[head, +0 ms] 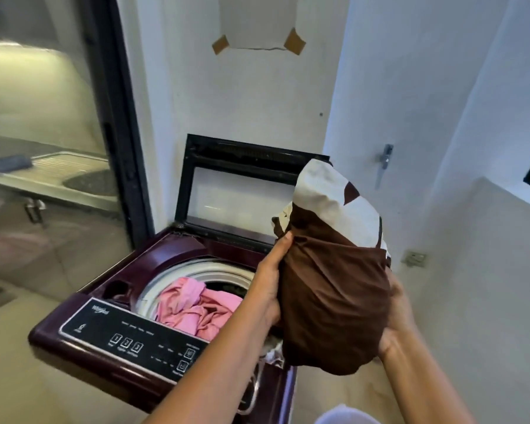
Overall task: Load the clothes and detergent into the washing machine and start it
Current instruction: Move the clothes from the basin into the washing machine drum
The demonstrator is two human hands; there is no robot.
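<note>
Left hand (268,289) and right hand (395,322) both grip a bunched brown-and-cream cloth bundle (334,286), held above the right edge of the maroon top-loading washing machine (166,252). Its glass-panelled lid (242,194) stands raised, and a crumpled pink garment (196,307) lies in the drum.

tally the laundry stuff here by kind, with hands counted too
hands: 2, left hand and right hand, both holding the brown and cream bundle
cloth lots: 2, pink clothes in the drum, brown and cream bundle held up
washing machine: 1, lid open
total: 5
</note>
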